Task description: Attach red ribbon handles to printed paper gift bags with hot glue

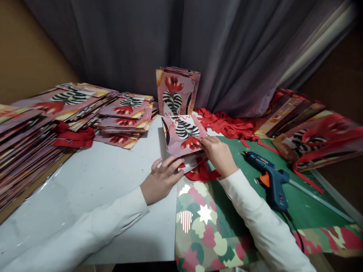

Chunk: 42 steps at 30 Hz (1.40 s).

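A pink paper bag (185, 134) with a zebra-striped heart and red flower lies at the middle of the table, its flower end toward me. My right hand (219, 155) pinches its right near corner between thumb and fingers. At the bag's near left edge is my left hand (162, 181), fingers spread, holding nothing; whether the fingertips touch the bag is unclear. Red ribbon (202, 172) shows beneath and in front of the bag. Right behind it, several similar bags (173, 90) stand upright.
Stacks of bags (123, 113) fill the left side, with red ribbon (75, 136) between them. A red ribbon pile (229, 122) lies behind right. A blue glue gun (269, 177) rests on the green mat (244, 204). More bags (320, 138) stand at far right.
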Each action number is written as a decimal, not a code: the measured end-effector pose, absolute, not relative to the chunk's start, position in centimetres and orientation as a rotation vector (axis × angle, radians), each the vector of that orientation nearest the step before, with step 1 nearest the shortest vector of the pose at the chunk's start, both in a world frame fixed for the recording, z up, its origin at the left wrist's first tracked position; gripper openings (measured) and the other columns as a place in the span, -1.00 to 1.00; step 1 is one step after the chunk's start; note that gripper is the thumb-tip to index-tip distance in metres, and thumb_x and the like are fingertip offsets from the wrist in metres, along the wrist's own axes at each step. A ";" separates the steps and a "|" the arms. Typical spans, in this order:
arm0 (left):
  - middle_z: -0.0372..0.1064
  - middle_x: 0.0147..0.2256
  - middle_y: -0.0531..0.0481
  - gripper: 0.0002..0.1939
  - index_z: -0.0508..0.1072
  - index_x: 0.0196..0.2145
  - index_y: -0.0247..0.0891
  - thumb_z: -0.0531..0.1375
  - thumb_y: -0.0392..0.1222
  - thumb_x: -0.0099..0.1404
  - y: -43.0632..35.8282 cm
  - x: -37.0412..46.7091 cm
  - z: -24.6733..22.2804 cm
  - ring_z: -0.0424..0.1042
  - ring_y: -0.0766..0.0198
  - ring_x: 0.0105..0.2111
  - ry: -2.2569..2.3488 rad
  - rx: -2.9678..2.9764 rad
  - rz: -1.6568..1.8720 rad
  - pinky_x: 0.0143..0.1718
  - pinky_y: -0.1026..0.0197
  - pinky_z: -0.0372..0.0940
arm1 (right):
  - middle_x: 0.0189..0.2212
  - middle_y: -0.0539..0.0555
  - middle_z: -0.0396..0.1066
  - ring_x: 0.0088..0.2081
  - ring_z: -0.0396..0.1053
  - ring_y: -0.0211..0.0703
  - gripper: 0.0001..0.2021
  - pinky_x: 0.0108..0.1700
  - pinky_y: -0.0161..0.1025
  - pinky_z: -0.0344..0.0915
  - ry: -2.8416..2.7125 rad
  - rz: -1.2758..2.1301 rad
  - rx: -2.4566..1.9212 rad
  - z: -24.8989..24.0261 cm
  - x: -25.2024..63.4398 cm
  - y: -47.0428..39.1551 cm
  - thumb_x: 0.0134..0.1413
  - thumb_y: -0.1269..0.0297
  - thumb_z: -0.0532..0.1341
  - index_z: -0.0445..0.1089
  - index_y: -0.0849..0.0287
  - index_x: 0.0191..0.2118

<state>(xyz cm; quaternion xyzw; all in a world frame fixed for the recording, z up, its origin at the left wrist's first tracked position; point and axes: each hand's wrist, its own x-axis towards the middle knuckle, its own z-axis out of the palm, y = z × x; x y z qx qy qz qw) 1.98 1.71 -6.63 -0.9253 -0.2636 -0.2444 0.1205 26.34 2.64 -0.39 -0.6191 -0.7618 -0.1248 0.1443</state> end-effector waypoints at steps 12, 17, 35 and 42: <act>0.14 0.30 -0.06 -0.60 0.39 0.13 -0.02 0.04 -0.23 0.38 2.5 1.1 -5.2 -0.18 -0.16 0.37 -0.763 -2.917 -0.530 0.10 -0.22 -0.03 | 0.05 0.29 0.34 0.07 0.34 0.09 -0.49 0.07 0.01 0.33 -1.850 0.127 -1.694 -2.2 29.0 -3.1 0.25 -0.02 0.14 0.21 0.16 0.19; 0.13 0.30 -0.08 -0.57 0.41 0.11 -0.05 0.05 -0.28 0.33 2.4 1.6 -5.7 -0.15 -0.17 0.36 -0.748 -2.859 -0.606 0.01 -0.16 0.02 | 0.13 0.28 0.32 0.10 0.33 0.14 -0.25 0.11 0.08 0.29 -1.903 0.317 -1.861 -5.1 29.4 -8.2 0.12 -0.03 0.26 0.04 0.16 0.33; 0.08 0.32 -0.06 -0.52 0.39 0.13 -0.05 0.06 -0.32 0.28 2.3 1.6 -5.9 -0.18 -0.19 0.37 -0.758 -2.821 -0.597 -0.10 -0.09 0.05 | 0.27 0.27 0.23 0.25 0.22 0.10 -0.49 0.22 0.09 0.28 -2.320 0.238 -1.706 -2.8 22.9 -9.9 0.29 0.23 0.13 0.18 0.28 0.29; 0.10 0.30 -0.09 -0.52 0.40 0.12 -0.03 0.08 -0.30 0.26 2.0 1.7 -5.9 -0.12 -0.20 0.35 -0.817 -2.775 -0.595 -0.15 -0.03 0.07 | 0.30 0.32 0.15 0.31 0.15 0.09 -0.42 0.28 0.02 0.24 -2.399 0.268 -1.604 -5.5 21.2 -9.3 0.20 0.33 0.23 0.17 0.42 0.29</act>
